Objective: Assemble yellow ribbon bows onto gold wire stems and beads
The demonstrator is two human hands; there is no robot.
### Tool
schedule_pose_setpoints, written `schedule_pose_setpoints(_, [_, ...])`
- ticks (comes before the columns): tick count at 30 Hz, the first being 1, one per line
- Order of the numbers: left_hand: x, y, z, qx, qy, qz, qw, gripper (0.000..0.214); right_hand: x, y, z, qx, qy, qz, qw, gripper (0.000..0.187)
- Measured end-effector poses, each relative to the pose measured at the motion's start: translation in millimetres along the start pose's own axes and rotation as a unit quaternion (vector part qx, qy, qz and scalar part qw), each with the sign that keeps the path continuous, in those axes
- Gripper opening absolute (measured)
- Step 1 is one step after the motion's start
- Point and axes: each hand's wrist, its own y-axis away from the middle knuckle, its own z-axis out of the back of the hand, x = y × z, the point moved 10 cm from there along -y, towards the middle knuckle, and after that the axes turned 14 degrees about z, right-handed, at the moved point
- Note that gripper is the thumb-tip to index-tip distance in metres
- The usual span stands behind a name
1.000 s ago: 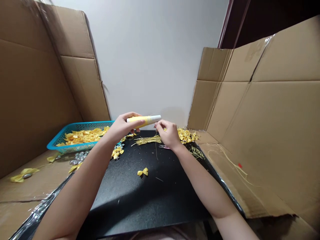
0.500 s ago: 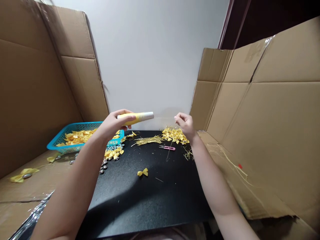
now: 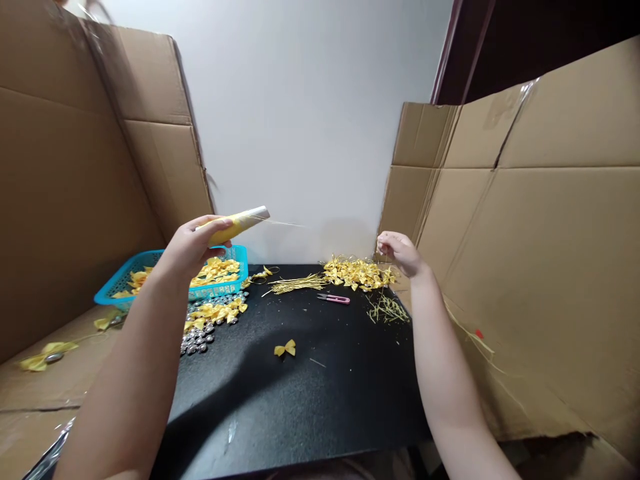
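Observation:
Raised at the left, my left hand (image 3: 193, 250) is wrapped around a spool of yellow thread (image 3: 233, 228), its white end tilted up to the right. A fine thread (image 3: 285, 223) runs off the spool toward my right hand and fades from sight partway. My right hand (image 3: 400, 252) is closed in a pinch at the same height; the thread at its fingertips is too fine to make out. Below, between the hands, a single yellow ribbon bow (image 3: 285, 348) rests on the black table (image 3: 310, 413). A short thin needle-like piece (image 3: 317, 363) lies beside it.
Pink thread snips (image 3: 334, 299) lie near gold twist ties (image 3: 299, 283). Behind are piled finished-looking bows (image 3: 357, 272) and thread scraps (image 3: 387, 309). A blue basket (image 3: 240, 267) of bows stands left, with silvery beads (image 3: 197, 343) before it. Cardboard walls (image 3: 550, 253) flank both sides.
My hands have moved farther apart: the left with the spool to the left, the right to the right. The spool's white end now tilts higher. Thread off the spool has become visible.

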Motion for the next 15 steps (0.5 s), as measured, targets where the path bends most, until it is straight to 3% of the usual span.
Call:
schedule_pose_setpoints(4, [4,-3,8.1,-0.019,-0.009,0.003,1.000,0.037,-5,4,-3,0.041,0.005,-0.020,0.999,0.029])
schedule_pose_setpoints(9, [-3,4,9.7,-0.051,-0.063,-0.031,0.996,0.038,15,5,-5,0.040,-0.056,0.017,0.997,0.027])
schedule_pose_setpoints(15, [-8,8,6.2,-0.048,-0.084,-0.045,0.994,0.038,34,6,13,-0.012,-0.129,0.065,0.989,0.032])
